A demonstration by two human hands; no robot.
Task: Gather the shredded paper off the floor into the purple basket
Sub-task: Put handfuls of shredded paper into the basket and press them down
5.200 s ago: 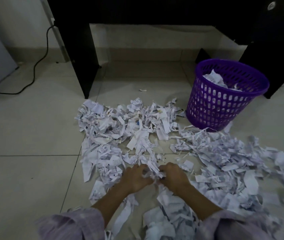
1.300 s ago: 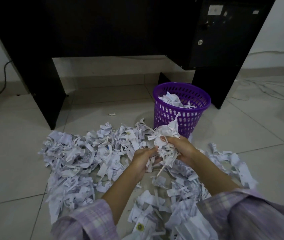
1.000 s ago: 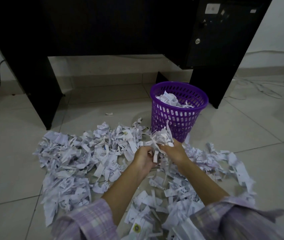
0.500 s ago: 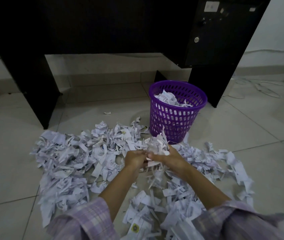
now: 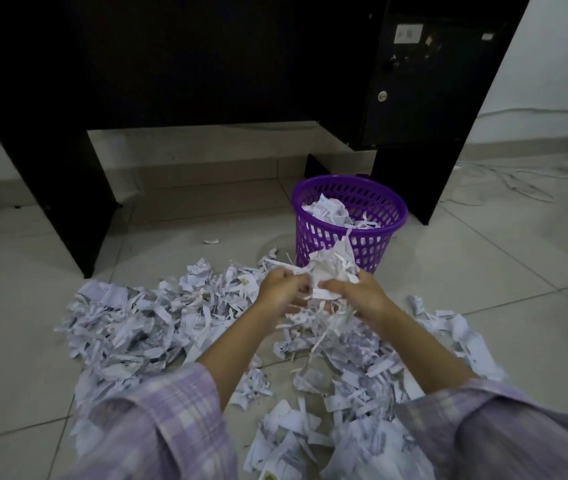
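Both hands, left hand (image 5: pixel 280 289) and right hand (image 5: pixel 362 294), have raised a clenched bundle of shredded paper (image 5: pixel 331 268) off the floor (image 5: pixel 26 306). The purple basket (image 5: pixel 350 223) stands at 12 o'clock, partly filled; transfer comes next.

basket (image 5: pixel 349 226) behind shredded paper (image 5: pixel 144 327), under desk (image 5: pixel 185 64)

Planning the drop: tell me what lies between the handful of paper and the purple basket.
Head view: nothing solid; the handful overlaps the purple basket wall, below its rim, with only stray strips sticking up.

Both hands (image 5: pixel 324 292) clutch paper wad (image 5: pixel 331 268) before purple basket (image 5: pixel 372 244)
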